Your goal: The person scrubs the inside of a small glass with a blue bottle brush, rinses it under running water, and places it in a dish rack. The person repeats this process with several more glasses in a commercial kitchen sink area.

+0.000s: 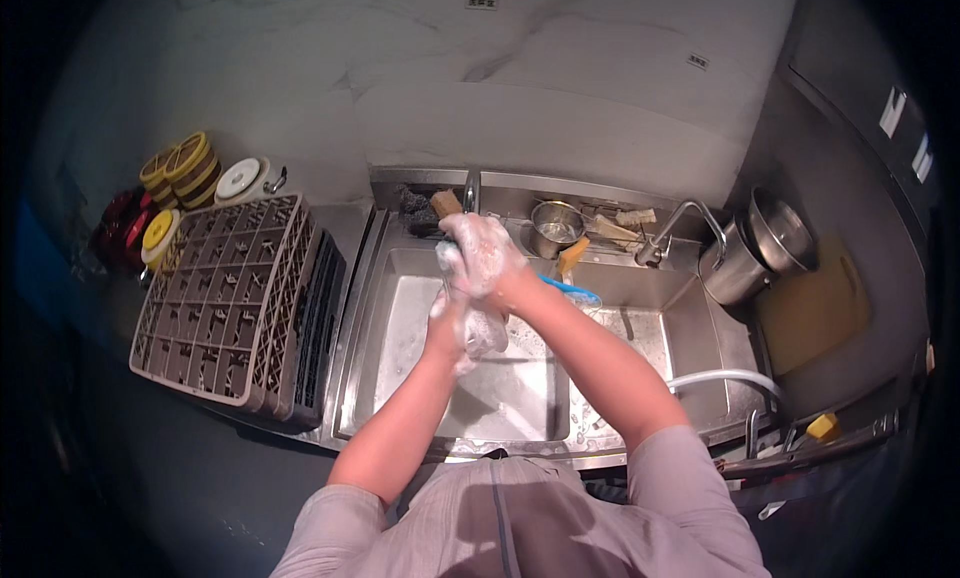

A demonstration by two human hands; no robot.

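Thick white soap foam covers my right hand (pixel 484 255), which lies over and against my left hand (pixel 454 319) above the left basin of a stainless steel sink (pixel 405 308). Something foamy and perhaps glassy shows just below the hands, at the left wrist; foam hides its shape, and I cannot tell which hand holds it. Behind the hands are a faucet (pixel 472 191), a brown sponge (pixel 445 203) and a dark scouring pad (pixel 416 206). A blue item (pixel 574 290) with foam lies beside my right forearm, near a yellow sponge (pixel 573 255) at the basin divider.
Stacked dishwasher racks (pixel 225 300) stand at left, with lidded dispensers (pixel 238 179) behind. A metal pot (pixel 556 225) and sponges (pixel 636 217) sit on the back ledge. At right are a second faucet (pixel 690 206), steel containers (pixel 731 263) and a white hose (pixel 727 375).
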